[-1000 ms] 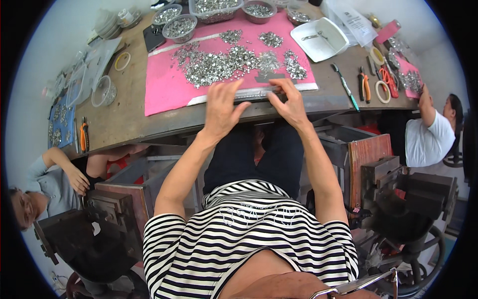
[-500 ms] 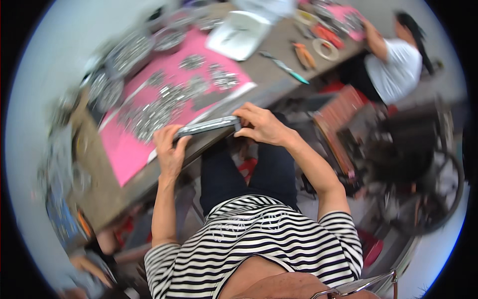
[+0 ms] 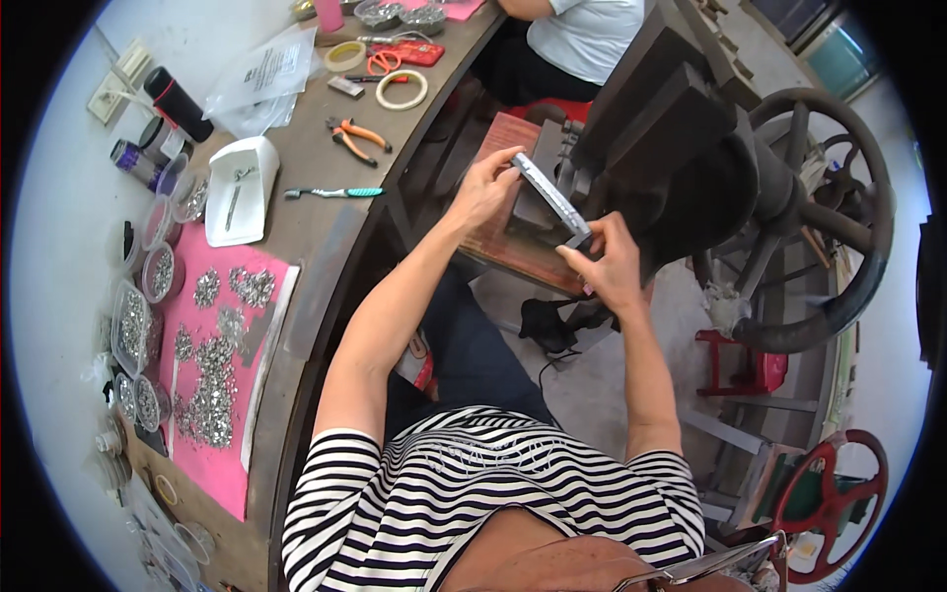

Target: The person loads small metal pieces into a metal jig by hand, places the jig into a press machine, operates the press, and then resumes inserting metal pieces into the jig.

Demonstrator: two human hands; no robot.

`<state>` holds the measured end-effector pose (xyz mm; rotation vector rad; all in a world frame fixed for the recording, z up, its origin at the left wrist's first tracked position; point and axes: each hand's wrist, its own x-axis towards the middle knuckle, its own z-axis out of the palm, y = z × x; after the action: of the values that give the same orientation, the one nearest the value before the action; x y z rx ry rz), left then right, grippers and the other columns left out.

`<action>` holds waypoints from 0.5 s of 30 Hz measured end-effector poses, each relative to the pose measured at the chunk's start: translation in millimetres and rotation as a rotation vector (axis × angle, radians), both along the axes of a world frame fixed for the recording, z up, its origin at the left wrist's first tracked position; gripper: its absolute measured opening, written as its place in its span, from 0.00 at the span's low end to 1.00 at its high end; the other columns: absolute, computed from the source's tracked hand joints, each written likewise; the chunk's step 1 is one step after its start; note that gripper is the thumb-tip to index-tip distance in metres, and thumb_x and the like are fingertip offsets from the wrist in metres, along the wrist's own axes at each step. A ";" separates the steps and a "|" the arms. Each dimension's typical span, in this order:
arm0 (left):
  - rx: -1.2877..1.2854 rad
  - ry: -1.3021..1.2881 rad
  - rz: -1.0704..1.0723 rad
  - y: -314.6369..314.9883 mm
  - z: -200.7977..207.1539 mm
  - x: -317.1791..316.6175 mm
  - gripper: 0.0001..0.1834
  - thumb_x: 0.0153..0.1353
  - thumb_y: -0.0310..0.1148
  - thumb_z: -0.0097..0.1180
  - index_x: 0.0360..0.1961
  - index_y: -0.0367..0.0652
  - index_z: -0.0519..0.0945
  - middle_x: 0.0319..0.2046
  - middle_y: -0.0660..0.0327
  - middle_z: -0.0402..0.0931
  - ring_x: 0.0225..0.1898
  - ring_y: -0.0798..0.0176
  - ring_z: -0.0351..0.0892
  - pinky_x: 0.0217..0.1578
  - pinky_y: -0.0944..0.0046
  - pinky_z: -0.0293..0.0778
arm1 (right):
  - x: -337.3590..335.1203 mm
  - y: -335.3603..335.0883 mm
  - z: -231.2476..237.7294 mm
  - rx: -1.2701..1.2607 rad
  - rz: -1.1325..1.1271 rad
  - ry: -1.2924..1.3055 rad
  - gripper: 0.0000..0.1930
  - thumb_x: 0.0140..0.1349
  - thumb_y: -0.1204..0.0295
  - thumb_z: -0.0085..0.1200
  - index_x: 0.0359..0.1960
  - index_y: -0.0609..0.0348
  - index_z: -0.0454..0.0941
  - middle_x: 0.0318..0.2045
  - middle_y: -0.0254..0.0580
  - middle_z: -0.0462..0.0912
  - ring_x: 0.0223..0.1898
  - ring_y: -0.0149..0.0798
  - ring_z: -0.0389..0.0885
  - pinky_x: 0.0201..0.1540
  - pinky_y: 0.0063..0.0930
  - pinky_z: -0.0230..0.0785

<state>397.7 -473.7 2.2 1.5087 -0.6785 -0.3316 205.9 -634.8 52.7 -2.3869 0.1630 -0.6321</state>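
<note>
A table [image 3: 326, 217] runs from 7 to 11 o'clock, its pink mat [image 3: 212, 476] near 9 bearing heaps of small silvery pieces [image 3: 209, 390]. At 2 o'clock stands a dark machine [image 3: 651, 128] with a large handwheel [image 3: 881, 227]. The narrow grey bar [image 3: 552, 197] is held in the air at 1 o'clock, sloping down toward 4. The left hand [image 3: 483, 192] pinches its upper end; the right hand [image 3: 616, 264] grips the lower one. It looks stiff and metallic, probably weighty for its size, smooth enough to slip; the two ends seem the safest hold, sparing the paler strip.
</note>
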 end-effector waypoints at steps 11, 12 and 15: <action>-0.049 -0.069 -0.098 -67.6 -21.1 2.6 0.26 0.74 0.39 0.50 0.67 0.36 0.73 0.63 0.46 0.76 0.66 0.50 0.74 0.65 0.59 0.66 | -6.3 13.2 0.6 -0.218 -0.024 -0.210 0.19 0.51 0.63 0.75 0.40 0.57 0.81 0.39 0.41 0.83 0.42 0.45 0.80 0.48 0.38 0.70; -0.047 -0.068 -0.100 -54.3 -12.5 -5.0 0.26 0.74 0.39 0.50 0.67 0.36 0.73 0.63 0.46 0.76 0.66 0.50 0.74 0.65 0.59 0.66 | -30.9 9.6 24.5 -0.326 -0.125 -0.324 0.20 0.51 0.65 0.76 0.43 0.56 0.83 0.43 0.40 0.84 0.46 0.45 0.81 0.50 0.36 0.72; 0.027 -0.102 -0.181 -17.8 -0.1 -26.9 0.38 0.71 0.49 0.53 0.74 0.37 0.63 0.74 0.46 0.60 0.77 0.48 0.55 0.75 0.53 0.50 | -125.2 -36.4 80.3 -0.358 -0.426 -0.991 0.21 0.62 0.73 0.67 0.52 0.70 0.71 0.50 0.56 0.79 0.49 0.50 0.80 0.55 0.41 0.76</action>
<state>370.8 -491.5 2.1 1.5003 -0.8983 -0.4041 80.7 -671.2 133.0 -2.0603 0.1235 -2.0902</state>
